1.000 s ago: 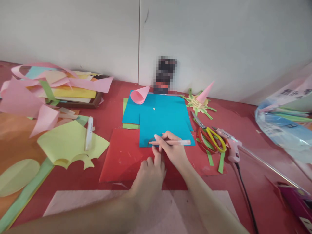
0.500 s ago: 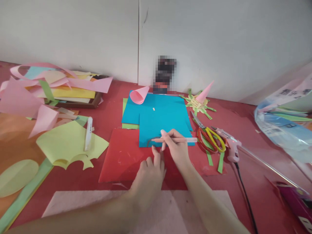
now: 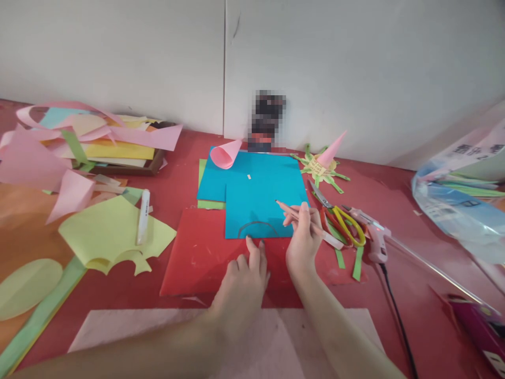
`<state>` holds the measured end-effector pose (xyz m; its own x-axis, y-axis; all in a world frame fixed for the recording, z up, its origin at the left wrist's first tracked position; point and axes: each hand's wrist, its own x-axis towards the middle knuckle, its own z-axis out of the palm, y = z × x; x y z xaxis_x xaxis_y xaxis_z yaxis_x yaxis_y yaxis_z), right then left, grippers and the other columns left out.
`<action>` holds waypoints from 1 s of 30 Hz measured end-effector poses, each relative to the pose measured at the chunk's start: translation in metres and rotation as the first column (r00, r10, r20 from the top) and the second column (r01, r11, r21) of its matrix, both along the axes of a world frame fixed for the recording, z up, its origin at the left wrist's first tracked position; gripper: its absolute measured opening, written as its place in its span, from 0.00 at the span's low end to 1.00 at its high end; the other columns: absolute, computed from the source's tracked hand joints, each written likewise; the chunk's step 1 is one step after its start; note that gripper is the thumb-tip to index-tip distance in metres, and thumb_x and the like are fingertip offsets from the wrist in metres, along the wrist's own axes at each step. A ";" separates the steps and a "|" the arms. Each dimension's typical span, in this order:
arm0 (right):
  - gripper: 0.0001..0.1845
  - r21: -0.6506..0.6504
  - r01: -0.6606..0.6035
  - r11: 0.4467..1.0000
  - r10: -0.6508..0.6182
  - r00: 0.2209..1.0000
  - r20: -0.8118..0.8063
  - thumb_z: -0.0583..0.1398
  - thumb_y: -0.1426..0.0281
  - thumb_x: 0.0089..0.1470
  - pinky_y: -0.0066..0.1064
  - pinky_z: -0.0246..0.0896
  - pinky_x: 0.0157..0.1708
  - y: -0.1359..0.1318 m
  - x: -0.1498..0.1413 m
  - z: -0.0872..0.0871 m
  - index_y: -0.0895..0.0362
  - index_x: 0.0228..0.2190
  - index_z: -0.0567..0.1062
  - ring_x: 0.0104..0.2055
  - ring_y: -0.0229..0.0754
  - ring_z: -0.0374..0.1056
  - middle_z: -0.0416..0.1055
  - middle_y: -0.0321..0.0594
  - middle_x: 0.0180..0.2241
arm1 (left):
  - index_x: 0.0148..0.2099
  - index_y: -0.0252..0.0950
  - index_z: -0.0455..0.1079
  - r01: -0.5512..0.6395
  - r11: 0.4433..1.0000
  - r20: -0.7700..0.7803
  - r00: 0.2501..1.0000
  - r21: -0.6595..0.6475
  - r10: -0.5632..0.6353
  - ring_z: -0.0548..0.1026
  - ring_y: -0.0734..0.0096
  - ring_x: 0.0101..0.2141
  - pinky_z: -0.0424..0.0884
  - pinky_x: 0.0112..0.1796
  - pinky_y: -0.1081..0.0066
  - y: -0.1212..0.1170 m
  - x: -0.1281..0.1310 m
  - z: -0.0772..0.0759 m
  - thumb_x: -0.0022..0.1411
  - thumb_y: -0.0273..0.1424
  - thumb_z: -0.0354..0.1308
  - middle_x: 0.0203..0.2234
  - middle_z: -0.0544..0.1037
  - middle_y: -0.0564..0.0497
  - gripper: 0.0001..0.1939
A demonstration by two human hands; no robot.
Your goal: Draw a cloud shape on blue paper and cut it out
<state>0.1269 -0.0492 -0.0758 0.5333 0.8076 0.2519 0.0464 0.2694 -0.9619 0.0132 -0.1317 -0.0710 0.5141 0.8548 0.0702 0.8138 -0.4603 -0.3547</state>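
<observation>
On blue paper (image 3: pixel 264 197) | arc (image 3: pixel 257 222) longer | right hand (image 3: pixel 303 242) grips pen (image 3: pixel 327 237), apparently lifted | left hand (image 3: pixel 242 279) open

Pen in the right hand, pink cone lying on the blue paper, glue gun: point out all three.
Pen (image 3: pixel 327 236): head view, rear part of its barrel.
Pink cone (image 3: pixel 233 152): head view, outer side, between mouth and tip.
Glue gun (image 3: pixel 377 249): head view, its handle.
</observation>
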 end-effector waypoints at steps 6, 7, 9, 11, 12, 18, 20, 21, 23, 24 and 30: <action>0.14 -0.037 -0.052 0.998 0.054 0.998 0.043 0.54 0.60 0.56 0.32 0.62 0.31 -0.003 -0.001 0.002 0.54 0.24 0.64 0.21 0.36 0.64 0.60 0.28 0.15 | 0.59 0.27 0.59 -0.009 1.000 -0.011 1.000 -0.009 0.009 0.72 0.72 0.23 0.70 0.23 0.72 0.000 0.001 0.000 0.62 0.28 0.48 0.51 0.68 0.29 0.23; 0.13 -0.051 -0.086 0.995 0.089 0.994 0.056 0.55 0.60 0.56 0.32 0.63 0.31 -0.004 -0.002 0.004 0.54 0.24 0.63 0.22 0.37 0.66 0.59 0.28 0.14 | 0.59 0.28 0.60 -0.007 1.000 -0.016 1.000 -0.011 0.007 0.71 0.72 0.23 0.70 0.23 0.72 -0.001 0.001 0.001 0.62 0.27 0.48 0.51 0.68 0.30 0.23; 0.12 -0.091 -0.209 0.974 0.216 0.973 0.081 0.56 0.62 0.55 0.32 0.63 0.32 -0.007 -0.005 0.007 0.53 0.24 0.62 0.25 0.39 0.69 0.59 0.27 0.14 | 0.59 0.28 0.60 -0.006 1.000 -0.016 1.000 -0.016 0.006 0.71 0.73 0.23 0.69 0.22 0.73 -0.001 0.000 0.003 0.62 0.26 0.48 0.51 0.68 0.30 0.22; 0.13 -0.143 -0.351 0.925 0.366 0.926 0.098 0.57 0.62 0.55 0.33 0.64 0.33 -0.010 -0.007 0.009 0.53 0.23 0.61 0.27 0.41 0.72 0.60 0.28 0.13 | 0.57 0.29 0.62 0.003 0.999 -0.011 1.000 -0.034 -0.003 0.71 0.73 0.22 0.69 0.22 0.73 -0.001 -0.001 0.004 0.61 0.25 0.48 0.51 0.68 0.30 0.22; 0.14 -0.170 -0.407 0.897 0.428 0.898 0.105 0.57 0.62 0.54 0.34 0.64 0.33 -0.010 -0.008 0.010 0.53 0.22 0.61 0.27 0.42 0.72 0.61 0.28 0.13 | 0.57 0.29 0.63 0.008 0.999 -0.008 1.000 -0.046 -0.008 0.71 0.73 0.22 0.69 0.21 0.73 -0.001 -0.001 0.004 0.61 0.24 0.48 0.51 0.68 0.30 0.21; 0.16 -0.269 -0.473 0.839 0.530 0.820 0.215 0.57 0.63 0.54 0.32 0.63 0.33 -0.010 -0.008 0.010 0.54 0.18 0.61 0.22 0.38 0.69 0.64 0.29 0.13 | 0.54 0.28 0.65 -0.004 0.998 0.016 1.000 -0.068 0.005 0.72 0.72 0.22 0.69 0.21 0.72 0.000 -0.001 0.005 0.61 0.23 0.48 0.51 0.68 0.31 0.19; 0.17 -0.281 -0.451 0.847 0.520 0.810 0.269 0.57 0.63 0.54 0.31 0.62 0.33 -0.010 -0.007 0.009 0.54 0.17 0.62 0.20 0.36 0.66 0.64 0.29 0.12 | 0.52 0.29 0.67 -0.001 0.996 0.025 1.000 -0.085 0.003 0.72 0.72 0.22 0.69 0.21 0.72 0.000 -0.001 0.006 0.60 0.23 0.48 0.51 0.69 0.32 0.18; 0.18 -0.284 -0.445 0.849 0.518 0.806 0.287 0.57 0.63 0.54 0.31 0.61 0.33 -0.010 -0.007 0.009 0.54 0.17 0.62 0.19 0.35 0.64 0.63 0.29 0.12 | 0.51 0.29 0.68 0.001 0.996 0.029 1.000 -0.093 0.001 0.72 0.72 0.22 0.69 0.21 0.72 0.000 -0.001 0.006 0.61 0.23 0.48 0.51 0.69 0.32 0.17; 0.18 -0.284 -0.447 0.848 0.522 0.798 0.301 0.57 0.63 0.54 0.31 0.61 0.33 -0.010 -0.007 0.009 0.54 0.17 0.62 0.19 0.35 0.63 0.63 0.28 0.12 | 0.50 0.29 0.68 0.004 0.995 0.030 1.000 -0.098 -0.001 0.72 0.71 0.22 0.69 0.21 0.72 0.000 -0.001 0.006 0.61 0.23 0.47 0.51 0.68 0.31 0.17; 0.18 -0.283 -0.450 0.847 0.524 0.795 0.304 0.56 0.63 0.54 0.31 0.61 0.33 -0.010 -0.008 0.009 0.54 0.17 0.62 0.19 0.35 0.63 0.63 0.28 0.12 | 0.50 0.29 0.68 0.006 0.995 0.029 1.000 -0.100 -0.003 0.72 0.72 0.22 0.69 0.21 0.72 0.000 -0.001 0.006 0.61 0.24 0.47 0.51 0.68 0.31 0.17; 0.17 -0.291 -0.464 0.837 0.540 0.788 0.296 0.56 0.62 0.55 0.31 0.61 0.33 -0.011 -0.009 0.010 0.54 0.18 0.62 0.21 0.37 0.67 0.63 0.29 0.12 | 0.50 0.28 0.68 0.013 0.991 0.058 0.998 -0.131 -0.005 0.72 0.72 0.23 0.68 0.22 0.72 0.001 -0.002 0.007 0.61 0.23 0.48 0.51 0.67 0.29 0.16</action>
